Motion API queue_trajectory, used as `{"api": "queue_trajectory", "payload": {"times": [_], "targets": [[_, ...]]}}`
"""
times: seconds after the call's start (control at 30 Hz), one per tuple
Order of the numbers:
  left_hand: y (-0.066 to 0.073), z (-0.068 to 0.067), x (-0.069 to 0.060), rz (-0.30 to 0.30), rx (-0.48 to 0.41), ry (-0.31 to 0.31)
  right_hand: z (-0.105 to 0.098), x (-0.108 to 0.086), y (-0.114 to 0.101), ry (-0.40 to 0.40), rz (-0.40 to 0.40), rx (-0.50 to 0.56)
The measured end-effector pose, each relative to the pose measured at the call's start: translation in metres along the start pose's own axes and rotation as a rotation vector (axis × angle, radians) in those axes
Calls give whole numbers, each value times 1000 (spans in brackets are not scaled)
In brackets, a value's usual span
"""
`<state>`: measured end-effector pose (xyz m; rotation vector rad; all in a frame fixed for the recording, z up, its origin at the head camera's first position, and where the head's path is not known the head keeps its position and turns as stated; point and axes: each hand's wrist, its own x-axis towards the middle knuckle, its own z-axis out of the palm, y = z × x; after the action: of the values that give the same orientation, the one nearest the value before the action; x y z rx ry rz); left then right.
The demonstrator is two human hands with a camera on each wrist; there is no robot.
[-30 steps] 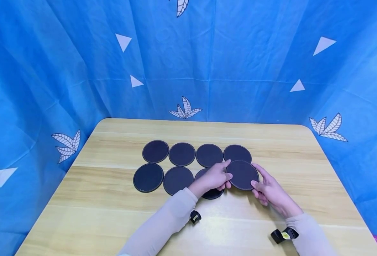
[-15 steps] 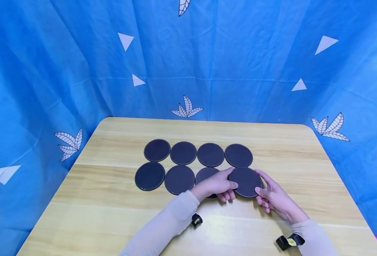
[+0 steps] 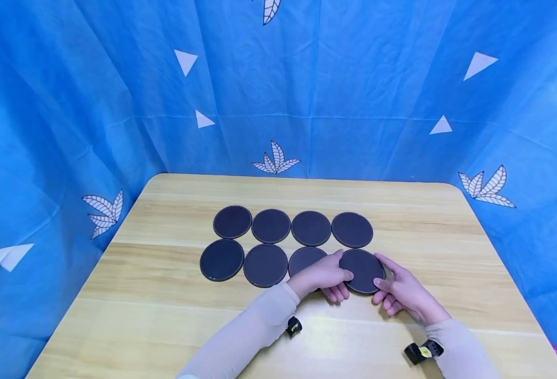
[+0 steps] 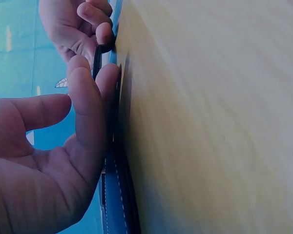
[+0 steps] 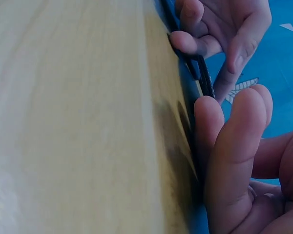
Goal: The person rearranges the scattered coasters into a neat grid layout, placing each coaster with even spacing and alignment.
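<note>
A round black coaster (image 3: 362,269) with a stitched rim is at the front right of two rows of similar coasters. My left hand (image 3: 323,275) pinches its left edge, thumb on top. On its right edge, my right hand (image 3: 405,295) holds it between thumb and fingers. Edge-on in the right wrist view, the coaster (image 5: 206,75) is slightly tilted and close above the tabletop. The left hand partly covers the neighbouring coaster (image 3: 304,258) in the front row.
Several more coasters lie flat in the rows, such as the back right one (image 3: 352,229) and the front left one (image 3: 222,260). They rest on a light wooden table (image 3: 164,326). A blue patterned curtain (image 3: 354,79) hangs behind and beside it.
Both hands have brought the held coaster down and toward the front, off the back right coaster it partly overlapped in view. Over the last half second it has shifted only slightly.
</note>
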<state>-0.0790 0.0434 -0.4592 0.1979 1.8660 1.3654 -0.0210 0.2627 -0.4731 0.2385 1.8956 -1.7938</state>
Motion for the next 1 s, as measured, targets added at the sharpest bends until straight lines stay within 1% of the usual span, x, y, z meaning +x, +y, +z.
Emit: {"api": "queue_trajectory", "payload": {"times": [0.13,0.23,0.5,0.63,0.87,1.0], "targets": [[-1,-2,1,-2,3,2,4,1,-3,30,-9,-46],[-1,-4,1,-2,0,-2,7,2,-5,51,-17,-61],[1,-5,-1,-16,11,2,12,4,-5,76,-9,-44],[0,-7,-2,-3,15,-8,14,4,-6,78,-11,-39],[0,-9,-4,26,60,-32,19,2,-7,70,-25,-17],[1,-10,-6,28,70,-44,20,3,-7,71,-21,-11]]}}
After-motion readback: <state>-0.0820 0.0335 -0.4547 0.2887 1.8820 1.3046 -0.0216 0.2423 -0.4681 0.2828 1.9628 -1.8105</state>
